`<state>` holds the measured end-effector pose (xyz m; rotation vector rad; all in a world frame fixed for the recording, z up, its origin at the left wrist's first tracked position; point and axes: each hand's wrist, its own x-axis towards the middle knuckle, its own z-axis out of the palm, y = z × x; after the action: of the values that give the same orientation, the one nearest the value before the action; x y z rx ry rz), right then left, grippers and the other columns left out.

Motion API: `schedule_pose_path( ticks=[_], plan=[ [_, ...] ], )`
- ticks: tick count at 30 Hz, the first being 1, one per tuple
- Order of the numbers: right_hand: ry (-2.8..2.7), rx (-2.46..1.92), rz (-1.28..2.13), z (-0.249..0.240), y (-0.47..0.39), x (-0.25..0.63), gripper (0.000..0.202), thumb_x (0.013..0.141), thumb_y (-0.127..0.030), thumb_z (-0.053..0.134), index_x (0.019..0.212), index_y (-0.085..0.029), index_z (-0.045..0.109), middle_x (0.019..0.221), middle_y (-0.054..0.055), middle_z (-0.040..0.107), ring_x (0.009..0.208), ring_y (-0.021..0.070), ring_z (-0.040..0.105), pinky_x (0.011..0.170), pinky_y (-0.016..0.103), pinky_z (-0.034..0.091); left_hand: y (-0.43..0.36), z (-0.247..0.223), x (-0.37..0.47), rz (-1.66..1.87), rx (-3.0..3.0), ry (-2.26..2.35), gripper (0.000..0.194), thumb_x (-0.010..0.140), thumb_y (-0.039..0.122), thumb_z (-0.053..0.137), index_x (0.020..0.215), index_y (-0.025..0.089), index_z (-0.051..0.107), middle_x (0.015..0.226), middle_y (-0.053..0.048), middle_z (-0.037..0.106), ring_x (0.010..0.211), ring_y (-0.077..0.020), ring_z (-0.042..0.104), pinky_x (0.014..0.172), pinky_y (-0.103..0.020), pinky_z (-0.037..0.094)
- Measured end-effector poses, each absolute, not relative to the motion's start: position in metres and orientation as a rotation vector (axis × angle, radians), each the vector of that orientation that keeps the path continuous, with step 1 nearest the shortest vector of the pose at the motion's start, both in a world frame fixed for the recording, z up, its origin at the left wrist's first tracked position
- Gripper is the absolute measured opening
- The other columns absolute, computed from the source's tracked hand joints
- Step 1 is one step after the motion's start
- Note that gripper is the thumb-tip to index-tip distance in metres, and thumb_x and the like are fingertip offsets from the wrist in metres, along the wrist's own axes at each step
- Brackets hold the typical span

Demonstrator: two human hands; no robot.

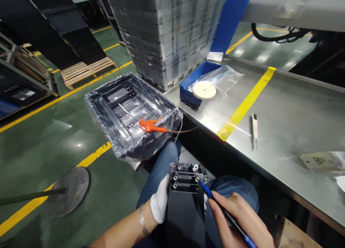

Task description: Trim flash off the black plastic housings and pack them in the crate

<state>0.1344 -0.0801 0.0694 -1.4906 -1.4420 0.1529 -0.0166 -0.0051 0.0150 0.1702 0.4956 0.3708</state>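
A black plastic part (185, 212) stands between the knees, its end with ribs and round metal-lined holes facing up. My left hand (161, 201), in a white glove, is wrapped round the part's left side, with some white glove showing at its right edge. In my bare right hand (237, 219) is a blue and black pen (225, 212), pinched between thumb and fingers. The pen's blue tip is at a hole near the part's upper right.
An orange air gun (151, 125) lies on a plastic-lined black crate (115, 140) at the left. The metal table (285, 129) holds a blue bin (185, 91), a cream disc (204, 90) and a cutter (254, 129). A round stand base (72, 190) is on the floor.
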Motion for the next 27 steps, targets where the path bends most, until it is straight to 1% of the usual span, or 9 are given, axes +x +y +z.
schedule_pose_path(
  ticks=[5,8,11,13,15,18,21,23,27],
  plan=[
    [-1.417,-1.512,0.114,0.066,-0.079,0.133,0.004,0.093,-0.019,0.068,0.096,-0.021,0.07,0.069,-0.001,0.064,0.062,0.0133,0.062,0.066,0.028,0.05,0.002,0.028,-0.014,0.301,0.153,0.488,0.043,0.082,0.054,0.056,0.09,0.017,0.076,0.093,-0.009,0.078,0.111,-0.0305,0.066,0.112,-0.039,0.035],
    [-1.39,-1.53,0.097,0.064,-0.079,0.139,0.004,0.093,-0.018,0.067,0.095,-0.02,0.07,0.07,-0.001,0.065,0.06,0.0127,0.063,0.062,0.026,0.05,0.002,0.025,-0.017,0.28,0.135,0.447,0.048,0.09,0.053,0.046,0.098,0.016,0.077,0.096,-0.01,0.078,0.102,-0.0276,0.069,0.108,-0.04,0.037],
    [-1.48,-1.492,0.027,0.061,-0.077,0.148,0.01,0.089,-0.013,0.071,0.098,-0.018,0.069,0.074,0.001,0.069,0.063,0.0128,0.067,0.061,0.024,0.052,0.0,0.017,-0.02,0.304,0.092,0.347,0.05,0.092,0.053,0.047,0.107,0.015,0.076,0.098,-0.01,0.079,0.093,-0.0249,0.071,0.106,-0.041,0.038],
    [-1.53,-1.479,-0.015,0.059,-0.076,0.153,0.012,0.088,-0.011,0.071,0.098,-0.017,0.068,0.073,0.001,0.069,0.063,0.0127,0.067,0.059,0.023,0.052,-0.001,0.013,-0.022,0.296,0.08,0.292,0.053,0.093,0.052,0.047,0.11,0.011,0.075,0.1,-0.012,0.078,0.094,-0.0252,0.072,0.105,-0.041,0.038],
    [-1.525,-1.512,-0.025,0.057,-0.079,0.153,0.008,0.091,-0.013,0.068,0.097,-0.018,0.069,0.072,0.001,0.069,0.063,0.0126,0.067,0.057,0.023,0.052,-0.001,0.013,-0.024,0.282,0.079,0.275,0.056,0.093,0.051,0.045,0.109,0.007,0.075,0.099,-0.014,0.078,0.095,-0.0256,0.072,0.105,-0.041,0.039],
    [-1.469,-1.535,0.054,0.055,-0.088,0.147,0.005,0.093,-0.018,0.067,0.097,-0.019,0.07,0.073,0.001,0.07,0.063,0.0131,0.067,0.059,0.024,0.052,-0.002,0.016,-0.027,0.28,0.039,0.341,0.055,0.096,0.049,0.041,0.109,0.008,0.076,0.103,-0.012,0.079,0.098,-0.0239,0.072,0.105,-0.039,0.041],
    [-1.423,-1.554,0.126,0.054,-0.097,0.141,0.005,0.093,-0.018,0.067,0.097,-0.02,0.07,0.077,0.003,0.071,0.066,0.0146,0.068,0.062,0.027,0.054,-0.003,0.02,-0.028,0.287,0.006,0.401,0.055,0.098,0.045,0.034,0.11,0.01,0.075,0.108,-0.008,0.078,0.101,-0.0208,0.072,0.097,-0.035,0.048],
    [-1.407,-1.585,0.103,0.053,-0.101,0.142,0.005,0.093,-0.018,0.067,0.095,-0.021,0.07,0.077,0.002,0.071,0.07,0.0156,0.069,0.065,0.027,0.055,0.0,0.025,-0.027,0.301,0.013,0.409,0.057,0.098,0.043,0.031,0.106,0.009,0.076,0.104,-0.008,0.078,0.096,-0.0199,0.072,0.092,-0.032,0.05],
    [-1.452,-1.595,0.003,0.054,-0.103,0.159,0.007,0.091,-0.016,0.068,0.097,-0.02,0.07,0.081,0.001,0.074,0.071,0.0154,0.072,0.072,0.025,0.058,0.019,0.043,-0.025,0.487,0.022,0.464,0.05,0.093,0.047,0.042,0.107,0.012,0.075,0.101,-0.011,0.077,0.091,-0.0224,0.07,0.093,-0.035,0.05]
  ],
)
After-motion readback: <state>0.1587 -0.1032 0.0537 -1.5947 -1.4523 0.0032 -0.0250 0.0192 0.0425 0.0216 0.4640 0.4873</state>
